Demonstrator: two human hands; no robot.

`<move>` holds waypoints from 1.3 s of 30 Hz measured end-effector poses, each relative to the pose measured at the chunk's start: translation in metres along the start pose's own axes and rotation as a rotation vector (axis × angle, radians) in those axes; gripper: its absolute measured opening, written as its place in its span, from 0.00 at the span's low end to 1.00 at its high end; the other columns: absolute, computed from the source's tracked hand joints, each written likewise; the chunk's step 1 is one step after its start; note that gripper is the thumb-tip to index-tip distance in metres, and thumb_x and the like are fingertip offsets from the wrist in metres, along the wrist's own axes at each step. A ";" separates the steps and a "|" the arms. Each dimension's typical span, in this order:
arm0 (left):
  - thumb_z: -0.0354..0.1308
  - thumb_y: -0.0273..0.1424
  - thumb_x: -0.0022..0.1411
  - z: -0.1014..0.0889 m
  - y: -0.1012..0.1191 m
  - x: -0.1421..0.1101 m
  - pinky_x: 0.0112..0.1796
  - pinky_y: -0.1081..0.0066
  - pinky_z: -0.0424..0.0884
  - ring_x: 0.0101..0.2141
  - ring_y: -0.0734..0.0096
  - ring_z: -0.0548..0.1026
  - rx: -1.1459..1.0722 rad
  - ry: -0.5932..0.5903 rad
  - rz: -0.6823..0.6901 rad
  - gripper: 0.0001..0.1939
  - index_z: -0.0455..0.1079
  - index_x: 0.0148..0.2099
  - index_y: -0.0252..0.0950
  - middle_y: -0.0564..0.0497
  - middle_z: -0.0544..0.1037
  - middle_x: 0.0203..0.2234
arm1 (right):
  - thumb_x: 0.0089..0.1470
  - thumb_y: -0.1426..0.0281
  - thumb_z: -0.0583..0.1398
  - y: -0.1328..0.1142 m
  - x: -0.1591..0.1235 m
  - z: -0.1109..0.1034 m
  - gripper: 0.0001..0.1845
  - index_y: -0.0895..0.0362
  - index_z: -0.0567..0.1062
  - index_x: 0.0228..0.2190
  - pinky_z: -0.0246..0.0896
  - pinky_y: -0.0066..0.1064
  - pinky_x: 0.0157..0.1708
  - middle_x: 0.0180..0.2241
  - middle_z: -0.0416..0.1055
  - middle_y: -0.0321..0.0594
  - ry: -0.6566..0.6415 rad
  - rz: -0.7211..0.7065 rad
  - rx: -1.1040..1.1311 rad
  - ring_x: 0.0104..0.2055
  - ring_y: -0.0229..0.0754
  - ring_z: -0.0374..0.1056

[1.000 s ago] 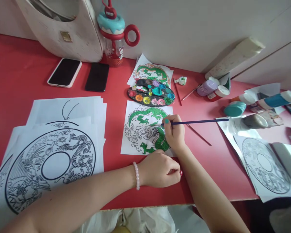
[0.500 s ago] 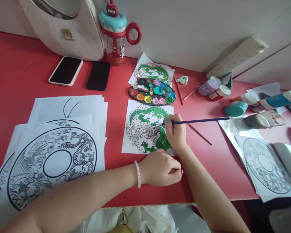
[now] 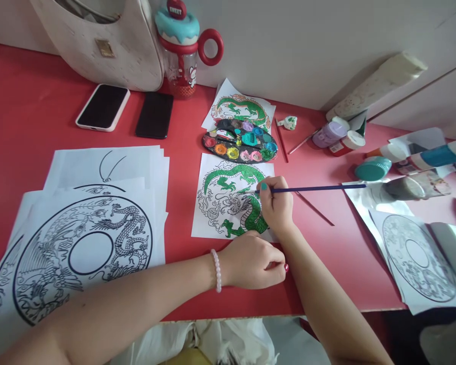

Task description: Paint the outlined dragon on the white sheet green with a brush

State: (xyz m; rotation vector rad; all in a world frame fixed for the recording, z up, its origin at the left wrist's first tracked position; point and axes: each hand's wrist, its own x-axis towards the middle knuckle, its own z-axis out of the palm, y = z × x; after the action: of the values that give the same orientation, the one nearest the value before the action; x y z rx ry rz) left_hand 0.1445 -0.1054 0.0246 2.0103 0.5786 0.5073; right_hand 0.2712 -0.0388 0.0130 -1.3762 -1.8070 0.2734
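Observation:
My right hand (image 3: 277,205) is closed on a blue-handled paintbrush (image 3: 311,189). The brush tip meets the dragon drawing (image 3: 213,228), a white sheet whose dragon is partly painted green; its lower right corner is hidden by my hands. My left hand (image 3: 253,261), with a pink bead bracelet on its wrist, rests curled at the sheet's lower edge, and nothing shows in its fingers. Just beyond the sheet lies a black paint palette (image 3: 262,144) with wells of several colours. Behind that is another painted dragon sheet (image 3: 228,94), its near part covered by the palette.
Line-drawing sheets (image 3: 95,215) are stacked at left, below a white phone (image 3: 103,107) and a black phone (image 3: 154,115). A handbag (image 3: 133,56) and cup (image 3: 180,71) stand behind. Right: thin brush (image 3: 315,209), paint jars (image 3: 330,133), a teal-lidded pot (image 3: 373,168), another drawing (image 3: 399,253).
The brush tip has shifted slightly left over the dragon, with my right hand barely moving. My left hand stays in place. The view has tilted a little.

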 end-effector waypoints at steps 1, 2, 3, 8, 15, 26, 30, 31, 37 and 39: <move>0.50 0.28 0.59 0.000 0.000 0.000 0.33 0.71 0.55 0.19 0.80 0.57 0.003 -0.001 -0.001 0.16 0.53 0.20 0.35 0.60 0.61 0.14 | 0.58 0.66 0.51 0.000 0.000 0.000 0.07 0.55 0.63 0.30 0.53 0.26 0.23 0.23 0.64 0.33 -0.005 -0.006 -0.002 0.22 0.32 0.58; 0.50 0.28 0.59 0.000 0.000 0.000 0.33 0.71 0.55 0.19 0.80 0.57 0.005 -0.003 -0.002 0.16 0.54 0.20 0.35 0.60 0.61 0.14 | 0.58 0.66 0.51 0.000 0.000 0.000 0.07 0.55 0.63 0.30 0.53 0.26 0.23 0.23 0.65 0.33 -0.007 -0.011 -0.005 0.22 0.32 0.58; 0.50 0.28 0.59 0.000 0.000 0.000 0.34 0.72 0.55 0.19 0.80 0.57 0.008 -0.005 -0.003 0.16 0.53 0.20 0.35 0.60 0.61 0.14 | 0.57 0.66 0.51 0.000 0.000 0.000 0.06 0.55 0.63 0.30 0.53 0.26 0.23 0.23 0.65 0.33 -0.006 -0.013 -0.008 0.22 0.32 0.58; 0.50 0.28 0.60 -0.001 0.000 0.000 0.34 0.72 0.56 0.19 0.80 0.57 0.020 -0.007 0.000 0.17 0.53 0.20 0.35 0.60 0.61 0.14 | 0.58 0.68 0.50 0.001 0.000 0.000 0.05 0.55 0.63 0.30 0.54 0.27 0.24 0.24 0.65 0.33 0.008 -0.022 -0.014 0.22 0.32 0.59; 0.51 0.28 0.60 -0.001 0.001 0.000 0.33 0.72 0.57 0.19 0.80 0.58 0.035 -0.010 0.000 0.17 0.54 0.20 0.35 0.60 0.62 0.14 | 0.58 0.68 0.50 0.001 0.001 -0.001 0.05 0.54 0.62 0.30 0.53 0.27 0.24 0.24 0.64 0.34 -0.015 -0.061 -0.025 0.23 0.34 0.58; 0.49 0.29 0.60 0.000 -0.001 0.000 0.34 0.71 0.56 0.19 0.79 0.57 0.013 0.004 0.000 0.16 0.53 0.20 0.35 0.59 0.61 0.14 | 0.57 0.69 0.50 -0.001 0.002 -0.001 0.04 0.54 0.61 0.30 0.54 0.28 0.26 0.24 0.62 0.35 -0.050 -0.109 0.009 0.25 0.35 0.59; 0.50 0.28 0.59 -0.001 0.001 0.001 0.33 0.71 0.56 0.19 0.80 0.56 0.006 -0.005 -0.002 0.17 0.52 0.20 0.35 0.59 0.60 0.13 | 0.57 0.67 0.51 -0.002 0.002 -0.002 0.06 0.55 0.62 0.29 0.55 0.29 0.26 0.24 0.64 0.35 -0.038 -0.090 0.024 0.25 0.35 0.60; 0.50 0.28 0.59 -0.001 0.001 0.001 0.33 0.71 0.56 0.19 0.80 0.56 0.004 -0.005 -0.003 0.17 0.52 0.20 0.35 0.60 0.60 0.13 | 0.57 0.66 0.52 -0.002 0.002 -0.002 0.07 0.55 0.63 0.28 0.55 0.28 0.26 0.24 0.64 0.35 -0.022 -0.078 0.028 0.25 0.35 0.60; 0.50 0.28 0.59 0.000 -0.001 0.000 0.35 0.72 0.56 0.19 0.80 0.56 -0.024 0.006 0.015 0.16 0.51 0.20 0.35 0.60 0.58 0.13 | 0.57 0.63 0.55 0.014 0.009 -0.005 0.09 0.55 0.65 0.30 0.54 0.28 0.26 0.24 0.64 0.34 0.221 0.056 0.046 0.25 0.33 0.59; 0.50 0.28 0.59 0.001 -0.002 -0.001 0.35 0.72 0.56 0.19 0.80 0.56 -0.030 0.007 0.020 0.16 0.51 0.20 0.35 0.60 0.57 0.13 | 0.57 0.64 0.55 0.022 0.013 -0.006 0.08 0.56 0.66 0.32 0.56 0.28 0.28 0.26 0.65 0.35 0.255 0.096 0.059 0.26 0.34 0.61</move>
State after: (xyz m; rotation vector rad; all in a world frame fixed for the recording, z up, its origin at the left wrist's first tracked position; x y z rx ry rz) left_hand 0.1438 -0.1056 0.0221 1.9885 0.5531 0.5322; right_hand 0.2900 -0.0206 0.0091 -1.3913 -1.5149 0.1904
